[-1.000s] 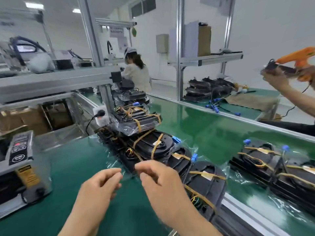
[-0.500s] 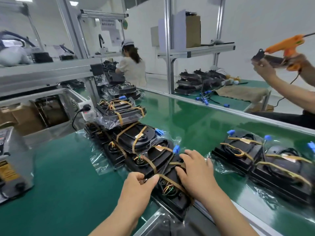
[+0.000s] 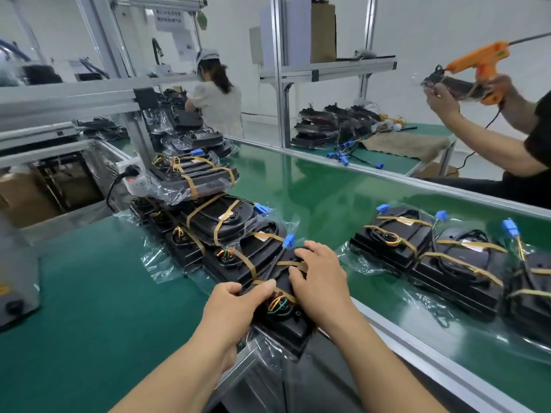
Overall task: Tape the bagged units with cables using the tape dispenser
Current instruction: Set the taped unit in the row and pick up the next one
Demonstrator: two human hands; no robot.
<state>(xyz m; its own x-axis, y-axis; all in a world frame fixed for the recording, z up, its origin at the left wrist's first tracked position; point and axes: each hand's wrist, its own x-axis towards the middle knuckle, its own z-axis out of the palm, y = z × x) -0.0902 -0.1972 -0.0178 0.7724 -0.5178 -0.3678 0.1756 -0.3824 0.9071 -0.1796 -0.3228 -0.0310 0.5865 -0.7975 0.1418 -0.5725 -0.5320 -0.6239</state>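
**Left hand** (image 3: 235, 308): grip grasping the left edge of the nearest black plastic unit in a clear bag (image 3: 287, 327). The thumb lies on a tan tape strip (image 3: 280, 291) that crosses a coil of coloured wires (image 3: 278, 305).

**Right hand** (image 3: 323, 281): grip released. The fingers are extended and spread flat on the unit's top, with the fingertips touching a second tan strip.

**Edges:** the unit lies at the near right corner of the green-matted bench (image 3: 89, 293). Its near end and the loose bag overhang the bench edge. Just right of it, an aluminium rail (image 3: 417, 344) borders the glossy green conveyor belt (image 3: 313, 198).

**Open room:** a broad stretch of green mat lies to the left of the hands. It separates the unit from the grey tape dispenser (image 3: 15, 293), which stands well apart at the left frame edge and is partly cut off.

**Surroundings:** behind the hands, a row of taped, bagged black units (image 3: 220, 222) overlaps and stacks. It touches the held unit and runs back toward a white power strip (image 3: 131, 177). On the belt, three more taped black units with blue connectors (image 3: 432, 257) lie side by side, across the rail from the right hand. Beyond the belt, a second person holds an orange glue gun (image 3: 483, 61) against a dark part. A person in a white cap (image 3: 216, 93) faces away at the far end.
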